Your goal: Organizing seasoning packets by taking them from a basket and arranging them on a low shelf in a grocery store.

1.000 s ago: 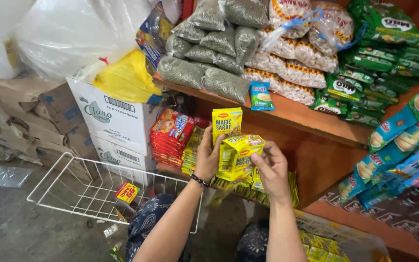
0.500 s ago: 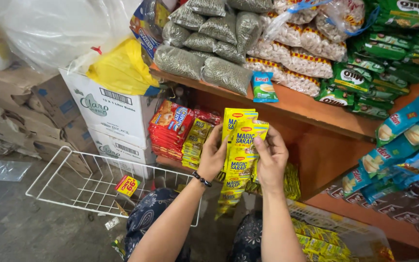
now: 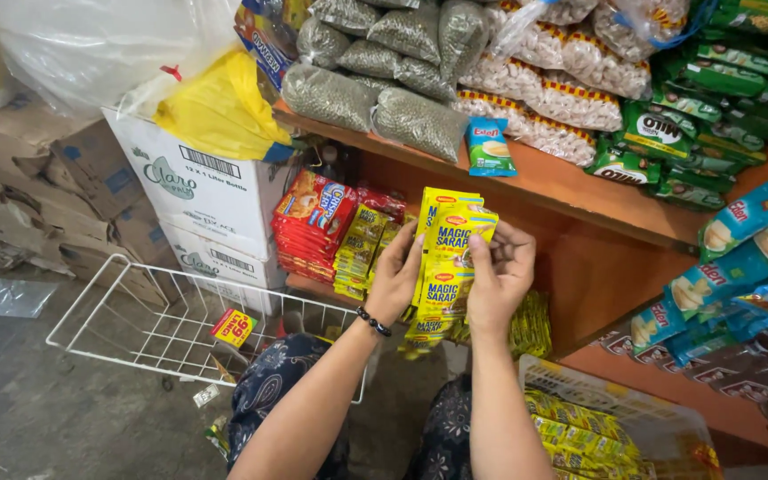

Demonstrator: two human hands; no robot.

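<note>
My left hand [image 3: 395, 277] and my right hand [image 3: 498, 277] together hold up a hanging strip of yellow seasoning sachets [image 3: 445, 267] in front of the lower shelf. Each hand pinches one side of the strip near its top, and the rest of the sachets dangle below. A dark bead bracelet sits on my left wrist. Behind the strip, red snack packs [image 3: 315, 220] and more yellow sachets [image 3: 359, 251] are stacked on the lower shelf.
An orange wooden shelf [image 3: 571, 191] carries bags of green beans, peanuts and green drink sachets. Blue biscuit packs [image 3: 740, 258] hang at right. A white wire basket [image 3: 162, 324] stands on the floor by white cartons [image 3: 193, 200]. A clear bin of yellow sachets [image 3: 615, 427] sits at lower right.
The folded bundle of sachets has been let out into a long hanging strip between my hands. My view has moved closer to the shelf.
</note>
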